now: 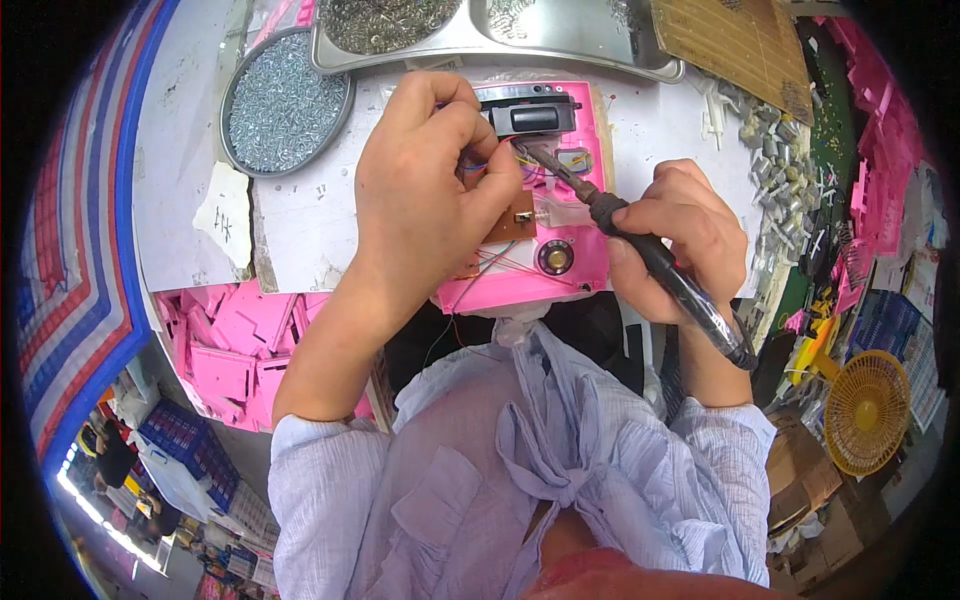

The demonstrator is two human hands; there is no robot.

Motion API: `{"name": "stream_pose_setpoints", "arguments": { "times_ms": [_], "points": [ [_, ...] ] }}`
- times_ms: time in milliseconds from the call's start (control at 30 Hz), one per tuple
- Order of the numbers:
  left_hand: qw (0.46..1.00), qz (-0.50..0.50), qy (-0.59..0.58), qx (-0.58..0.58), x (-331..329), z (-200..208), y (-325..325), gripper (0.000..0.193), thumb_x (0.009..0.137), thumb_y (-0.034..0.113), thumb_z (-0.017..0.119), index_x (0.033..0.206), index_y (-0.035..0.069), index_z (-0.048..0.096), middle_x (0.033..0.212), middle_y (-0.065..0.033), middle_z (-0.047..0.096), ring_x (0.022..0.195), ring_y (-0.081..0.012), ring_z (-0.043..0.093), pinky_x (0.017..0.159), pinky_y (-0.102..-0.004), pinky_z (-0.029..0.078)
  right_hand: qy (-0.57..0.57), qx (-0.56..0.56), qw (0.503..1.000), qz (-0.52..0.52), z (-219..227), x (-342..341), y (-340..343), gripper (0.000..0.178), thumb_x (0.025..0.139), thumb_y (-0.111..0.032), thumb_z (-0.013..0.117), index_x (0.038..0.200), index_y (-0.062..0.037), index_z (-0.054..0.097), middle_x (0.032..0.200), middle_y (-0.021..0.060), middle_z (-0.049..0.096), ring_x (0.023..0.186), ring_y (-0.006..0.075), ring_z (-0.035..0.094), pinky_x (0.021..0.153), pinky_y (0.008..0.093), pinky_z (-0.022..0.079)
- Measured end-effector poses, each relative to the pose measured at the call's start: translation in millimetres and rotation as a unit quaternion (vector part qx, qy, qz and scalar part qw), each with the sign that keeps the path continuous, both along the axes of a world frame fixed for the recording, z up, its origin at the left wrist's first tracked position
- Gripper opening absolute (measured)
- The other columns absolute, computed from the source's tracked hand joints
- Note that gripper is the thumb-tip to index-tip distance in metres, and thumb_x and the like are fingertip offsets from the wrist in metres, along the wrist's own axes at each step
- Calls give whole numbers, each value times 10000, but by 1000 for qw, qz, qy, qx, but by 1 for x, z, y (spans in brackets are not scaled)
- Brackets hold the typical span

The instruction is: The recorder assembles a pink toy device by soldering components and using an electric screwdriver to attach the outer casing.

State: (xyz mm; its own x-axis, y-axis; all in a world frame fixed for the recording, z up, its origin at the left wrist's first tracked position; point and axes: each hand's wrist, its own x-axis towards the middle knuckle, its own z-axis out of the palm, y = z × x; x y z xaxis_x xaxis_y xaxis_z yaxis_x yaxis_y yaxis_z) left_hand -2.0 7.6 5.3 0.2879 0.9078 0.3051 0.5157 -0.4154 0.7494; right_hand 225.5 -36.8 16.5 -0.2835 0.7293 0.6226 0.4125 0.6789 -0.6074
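Observation:
A pink plastic casing (595,215) lies on the worktable in front of me, its inside facing up. It holds a black part (532,119), a brown circuit board (510,222), a small round speaker (556,257) and several thin coloured wires. My right hand (685,240) grips a soldering iron (668,275) by its dark handle. The iron's tip points up and left, into the wires beside the black part. Over the casing's left side, my left hand (430,185) is closed in a pinch at a thin wire near that tip; its fingertips are partly hidden.
A round bowl of small screws (285,105) stands at the far left. Behind the casing is a metal tray (500,45) with small metal parts. Metal pieces (770,175) lie piled on the right. Pink plastic parts (230,350) fill the near left; a yellow fan (867,412) stands right.

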Motion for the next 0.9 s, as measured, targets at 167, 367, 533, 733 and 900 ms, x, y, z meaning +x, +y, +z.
{"name": "stream_pose_setpoints", "arguments": {
  "times_ms": [167,367,533,733,900],
  "points": [
    [1000,3,-3,16,2,-2,0,119,786,-9,764,780,-8,644,1029,-72,598,695,-106,578,582,-239,474,0,3,1000,-7,0,0,0,302,664,-18,787,945,-48,682,650,44,582,530,222,519,577,336,436],
    [1000,9,-11,18,3,-3,-1,121,783,-7,772,784,-7,652,1029,-78,603,697,-116,584,591,-243,483,-8,-5,1000,-6,2,1,1,298,658,-21,779,936,-56,680,636,39,567,528,224,512,583,343,441],
    [999,19,-10,38,4,-5,-2,137,754,-1,772,760,-10,635,991,-95,607,719,-189,614,595,-303,509,-5,-12,1000,-6,2,0,0,297,678,-48,807,950,-51,686,644,42,576,534,225,521,582,338,443],
    [999,29,-24,39,8,-8,-4,152,732,-6,774,748,-7,623,977,-103,601,733,-232,623,602,-339,525,-5,-10,1000,-10,2,4,-3,314,692,-35,833,969,-41,685,658,53,592,540,226,537,565,336,438],
    [999,30,-9,43,6,-8,-6,139,763,2,779,770,-3,640,1011,-90,603,698,-153,590,586,-279,491,-1,-13,1000,-6,9,11,-14,330,695,-3,828,984,-18,669,670,59,610,529,219,536,554,338,432]
  ]
}}
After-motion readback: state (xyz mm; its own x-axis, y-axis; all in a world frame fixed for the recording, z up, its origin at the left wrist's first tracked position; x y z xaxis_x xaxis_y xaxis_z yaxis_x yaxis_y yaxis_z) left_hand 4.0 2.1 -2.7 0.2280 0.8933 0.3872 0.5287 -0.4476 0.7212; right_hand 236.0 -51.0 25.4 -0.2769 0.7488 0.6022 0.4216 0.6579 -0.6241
